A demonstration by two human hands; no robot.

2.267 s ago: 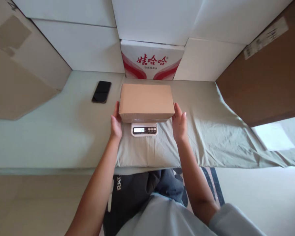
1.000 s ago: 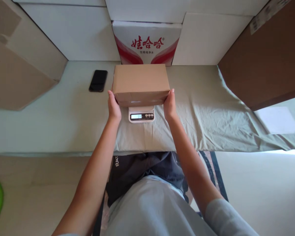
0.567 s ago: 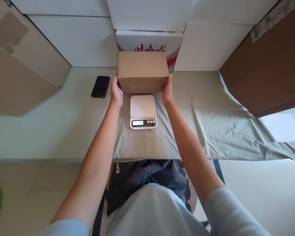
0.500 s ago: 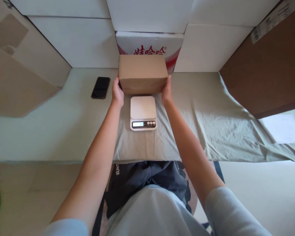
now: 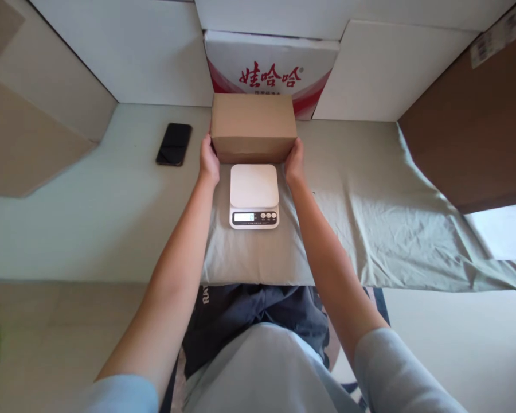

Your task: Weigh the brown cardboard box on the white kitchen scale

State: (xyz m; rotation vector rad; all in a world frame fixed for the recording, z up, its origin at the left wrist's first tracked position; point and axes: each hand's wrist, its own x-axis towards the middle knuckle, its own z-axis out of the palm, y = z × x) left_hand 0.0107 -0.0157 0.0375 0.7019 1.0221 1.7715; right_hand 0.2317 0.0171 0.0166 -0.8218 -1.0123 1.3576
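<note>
Seemingly steadying it from both sides, my left hand [image 5: 208, 159] and right hand [image 5: 294, 162] clasp the brown cardboard box [image 5: 253, 126] just behind the white scale [image 5: 254, 196]; a black phone [image 5: 174, 144] lies left of the scale.

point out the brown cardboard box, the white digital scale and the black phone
brown cardboard box [image 5: 253, 117], head view, middle of its top face
white digital scale [image 5: 254, 186], head view, bare weighing plate
black phone [image 5: 174, 144], head view, screen centre

Plain brown carton [image 5: 253, 123], white scale [image 5: 254, 192], grey-green cloth [image 5: 370, 212], black phone [image 5: 174, 143], red-and-white printed box [image 5: 270, 66].
</note>
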